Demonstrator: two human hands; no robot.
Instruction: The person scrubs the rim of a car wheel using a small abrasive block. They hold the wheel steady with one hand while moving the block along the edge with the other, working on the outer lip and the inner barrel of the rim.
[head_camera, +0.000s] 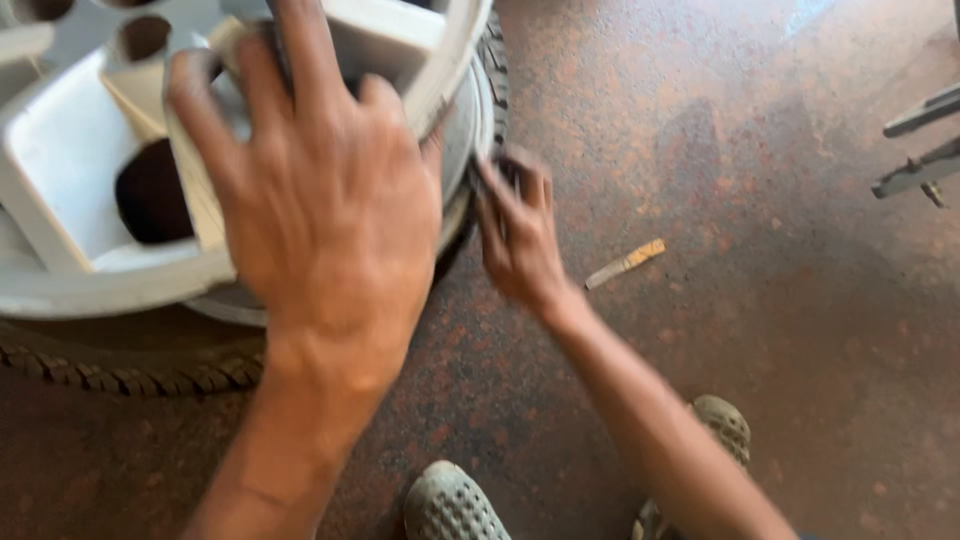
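A silver alloy wheel (70, 170) with a black tyre (130, 375) around it stands on the floor at the upper left. My left hand (320, 190) lies flat on the wheel's face, fingers spread over a spoke near the rim. My right hand (520, 235) reaches to the wheel's right edge, and its fingers curl onto the tyre at the rim. Whether the right hand holds anything is hidden by blur.
The floor is mottled reddish-brown stone. A small flat yellowish stick (626, 264) lies on it right of my right hand. Grey metal bars (922, 150) jut in at the right edge. My feet in grey perforated clogs (452, 505) stand at the bottom.
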